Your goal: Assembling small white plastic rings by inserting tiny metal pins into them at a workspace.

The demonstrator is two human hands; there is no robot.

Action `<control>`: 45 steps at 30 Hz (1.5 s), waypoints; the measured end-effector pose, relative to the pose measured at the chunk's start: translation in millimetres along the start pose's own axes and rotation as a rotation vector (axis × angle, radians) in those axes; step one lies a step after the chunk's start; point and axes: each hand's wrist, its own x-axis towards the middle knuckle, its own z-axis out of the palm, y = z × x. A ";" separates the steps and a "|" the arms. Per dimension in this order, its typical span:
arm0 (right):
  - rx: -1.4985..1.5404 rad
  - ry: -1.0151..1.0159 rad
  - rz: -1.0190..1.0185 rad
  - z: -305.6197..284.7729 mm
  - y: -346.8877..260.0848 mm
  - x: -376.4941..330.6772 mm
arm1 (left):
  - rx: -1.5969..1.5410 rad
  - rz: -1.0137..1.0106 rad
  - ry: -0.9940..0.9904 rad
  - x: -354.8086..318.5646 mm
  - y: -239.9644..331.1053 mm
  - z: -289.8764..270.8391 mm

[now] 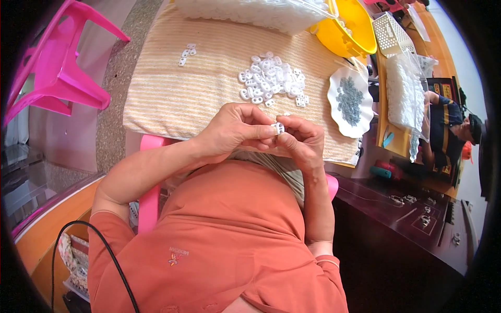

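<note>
Over the near edge of the striped cloth [177, 94], my left hand [229, 130] and my right hand [303, 142] meet fingertip to fingertip. Between them is a small white plastic piece with two holes [280, 127]. Thumb and forefinger of each hand pinch it, covering part of it. Just beyond my hands lies a heap of similar white plastic pieces [267, 78]. A few more pieces [185, 53] lie apart at the far left. To the right, a white scalloped plate [335, 116] holds many tiny grey parts [348, 99], too small to make out clearly.
A clear bin of white pieces [250, 14] and a yellow basin [354, 31] stand at the back. Farther right are a white perforated basket [394, 34], a bulging clear bag [403, 94] and another person [450, 125]. A pink plastic stool [70, 78] stands left.
</note>
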 end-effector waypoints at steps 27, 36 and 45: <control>-0.001 0.023 -0.072 5.5 -1.5 -4.6 | -0.020 -0.043 -0.055 -1.0 3.8 0.0; 0.024 0.008 -0.073 6.6 -2.1 -3.5 | -0.029 -0.066 -0.062 0.7 3.8 -1.1; 0.048 0.115 0.006 14.6 -9.4 1.3 | -0.077 -0.108 -0.049 4.3 5.6 -5.1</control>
